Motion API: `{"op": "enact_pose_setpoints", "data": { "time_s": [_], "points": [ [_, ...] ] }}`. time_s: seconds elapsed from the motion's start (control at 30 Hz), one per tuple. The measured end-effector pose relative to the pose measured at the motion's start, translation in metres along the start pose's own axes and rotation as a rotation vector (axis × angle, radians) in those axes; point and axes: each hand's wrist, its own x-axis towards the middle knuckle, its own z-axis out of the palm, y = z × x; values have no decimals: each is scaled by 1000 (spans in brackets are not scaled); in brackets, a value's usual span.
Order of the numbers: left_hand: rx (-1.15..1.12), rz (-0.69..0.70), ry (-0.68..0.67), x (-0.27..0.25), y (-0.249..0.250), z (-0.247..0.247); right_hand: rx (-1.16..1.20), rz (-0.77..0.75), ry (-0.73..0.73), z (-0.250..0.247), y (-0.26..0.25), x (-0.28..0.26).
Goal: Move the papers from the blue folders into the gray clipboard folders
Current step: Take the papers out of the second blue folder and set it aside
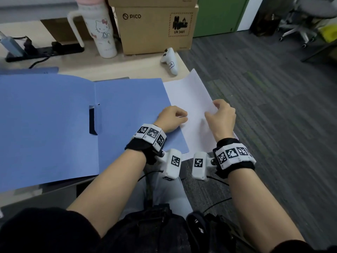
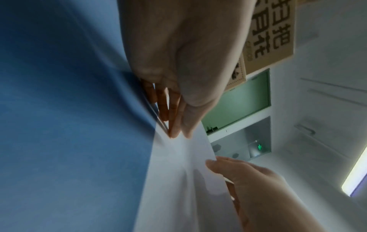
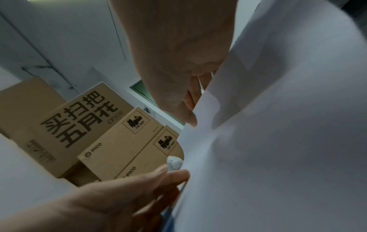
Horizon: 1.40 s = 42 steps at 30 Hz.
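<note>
Centre of frame: my left hand point(image 1: 172, 116) and right hand point(image 1: 219, 115) both pinch the white papers point(image 1: 191, 99) | papers overhang the open blue folder point(image 1: 54, 121), right edge | best slid out level (no creasing) | gray clipboard folder unseen

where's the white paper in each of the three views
Head: white paper right of centre, past the blue folder.
Left wrist: lower centre, right of the folder.
Right wrist: fills the right half.
Shared landmark: the PICO cardboard box.
</note>
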Motion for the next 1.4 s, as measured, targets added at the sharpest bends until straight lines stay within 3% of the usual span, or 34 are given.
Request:
{"op": "enact_pose_setpoints", "data": {
  "time_s": [0.17,0.23,1.23,1.4],
  "points": [
    [-520,-35,-69,0,4,-2,169,-143,-99,0,-18,-1],
    [-589,-15,-51,0,3,-2,186,-178,-164,0,-23,-4],
    [-632,-80,65,8,6,7,359,-188,-230,-10,-24,-6],
    [-733,-66,197,7,2,11,364,-164,-193,-13,-22,-3]
  ]
}}
